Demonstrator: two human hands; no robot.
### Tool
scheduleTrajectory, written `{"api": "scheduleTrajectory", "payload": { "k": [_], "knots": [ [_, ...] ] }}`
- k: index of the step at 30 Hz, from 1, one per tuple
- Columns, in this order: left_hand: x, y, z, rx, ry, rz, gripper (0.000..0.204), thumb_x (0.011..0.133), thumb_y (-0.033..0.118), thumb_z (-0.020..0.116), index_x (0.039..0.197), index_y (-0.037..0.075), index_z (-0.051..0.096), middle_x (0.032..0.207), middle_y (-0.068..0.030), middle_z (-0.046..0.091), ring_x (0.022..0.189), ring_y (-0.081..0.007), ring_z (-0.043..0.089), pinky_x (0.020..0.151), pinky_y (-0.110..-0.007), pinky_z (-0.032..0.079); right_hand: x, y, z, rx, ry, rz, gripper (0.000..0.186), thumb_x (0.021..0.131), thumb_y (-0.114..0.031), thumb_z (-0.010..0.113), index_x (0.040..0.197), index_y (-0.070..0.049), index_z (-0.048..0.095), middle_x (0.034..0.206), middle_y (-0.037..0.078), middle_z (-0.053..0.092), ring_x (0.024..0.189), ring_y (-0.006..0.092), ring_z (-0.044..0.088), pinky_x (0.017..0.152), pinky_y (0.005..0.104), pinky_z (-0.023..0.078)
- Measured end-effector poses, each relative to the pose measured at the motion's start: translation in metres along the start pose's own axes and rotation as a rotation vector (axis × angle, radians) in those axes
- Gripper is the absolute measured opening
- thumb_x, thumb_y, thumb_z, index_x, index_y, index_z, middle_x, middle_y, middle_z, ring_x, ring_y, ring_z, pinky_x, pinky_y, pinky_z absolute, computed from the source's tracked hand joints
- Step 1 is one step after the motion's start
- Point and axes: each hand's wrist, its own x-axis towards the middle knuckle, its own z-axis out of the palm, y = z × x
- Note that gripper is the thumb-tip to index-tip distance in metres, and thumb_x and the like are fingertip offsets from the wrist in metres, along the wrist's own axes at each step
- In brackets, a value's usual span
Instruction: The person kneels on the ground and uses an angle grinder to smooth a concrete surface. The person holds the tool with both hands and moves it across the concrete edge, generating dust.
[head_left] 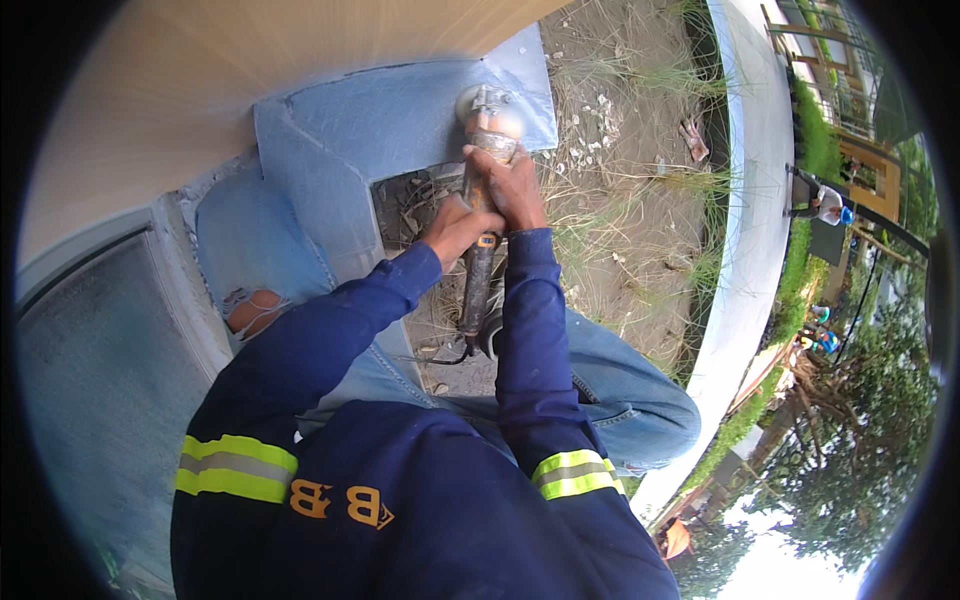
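An angle grinder (479, 285) with a worn, dusty body lies lengthwise in front of me, its head at the far end. My left hand (460, 230) is wrapped round the middle of its body. Farther forward, my right hand (510, 185) grips it just behind the head. A pale, blurred disc shows around the head, over a grey-blue slab (350, 120); whether it touches the slab I cannot tell. From the near end of the grinder a dark cord (455, 357) curves off to the left.
A tan wall (220, 70) rises beyond the slab at the left. To the right is a bed of soil with grass tufts (600, 220), bordered by a pale concrete curb (745, 200). Farther right, a person in a blue helmet (830, 208) stands among greenery. My jeans-clad knees flank the work.
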Motion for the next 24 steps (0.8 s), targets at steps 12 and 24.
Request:
{"api": "scheduleTrajectory", "payload": {
  "k": [12, 24],
  "knots": [
    [0.001, -0.023, 0.014, 0.073, -0.064, -0.137, 0.032, 0.08, 0.005, 0.069, 0.11, -0.005, 0.064, 0.095, -0.0103, 0.069, 0.084, -0.0198, 0.067, 0.073, -0.034, 0.052, -0.002, 0.07, -0.021, 0.036, 0.109, 0.006, 0.072, 0.077, -0.047, 0.082, 0.117, 0.009, 0.062, 0.099, 0.027, 0.074, 0.089, 0.0358, 0.074, 0.079, 0.0436, 0.057],
    [-0.074, -0.051, -0.065, -0.264, 0.193, 0.024, 0.046, 0.093, 0.01, 0.064, 0.136, 0.002, 0.053, 0.122, -0.0122, 0.069, 0.109, -0.0279, 0.07, 0.1, -0.047, 0.057, -0.058, 0.017, 0.074, -0.129, -0.156, -0.108, 0.076, 0.074, -0.04, 0.08, 0.122, 0.012, 0.051, 0.098, 0.031, 0.072, 0.092, 0.0437, 0.074, 0.081, 0.0485, 0.059]
  ]
}}
